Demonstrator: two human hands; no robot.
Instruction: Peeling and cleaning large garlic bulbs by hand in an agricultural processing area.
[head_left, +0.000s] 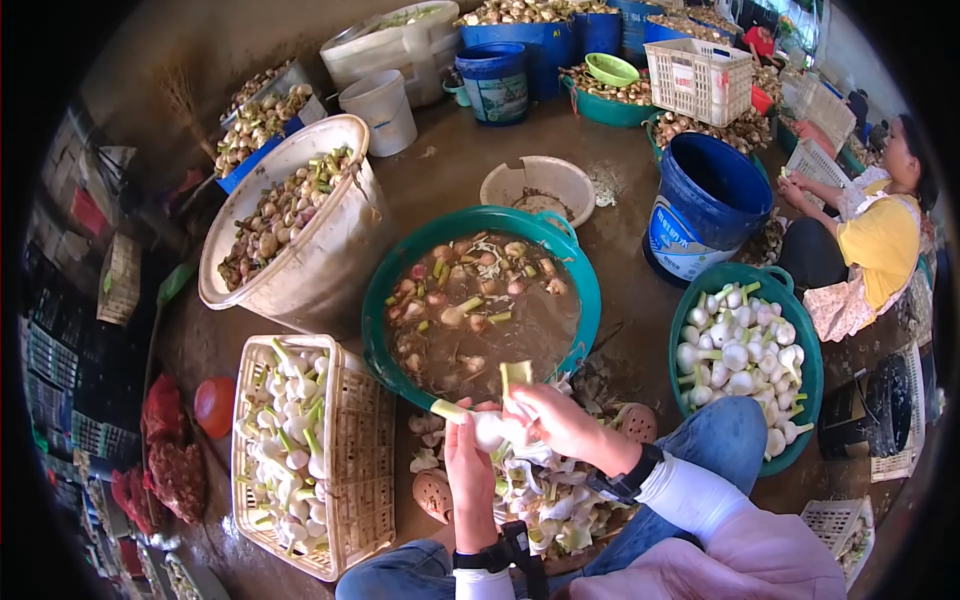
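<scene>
A white garlic bulb (489, 431) with a cut green stem is held in my left hand (471, 457), over the near rim of a green plastic tub (589, 300). My right hand (559, 424) is at the bulb's right side, its fingers closed on a short yellowish strip (516, 375) that sticks up. Whether that strip is garlic skin or a tool, I cannot tell. Unpeeled garlic bulbs (454, 313) and stem pieces float in the tub's muddy water. Beneath my hands, a heap of peeled garlic skins (551, 499) lies between my legs.
Left of me stands a cream plastic crate (364, 465) of peeled garlic, with a large white bucket (337, 247) of unpeeled bulbs behind it. On my right are a green basin (684, 442) of white bulbs and a blue bucket (709, 202). A seated person (877, 232) works beyond them.
</scene>
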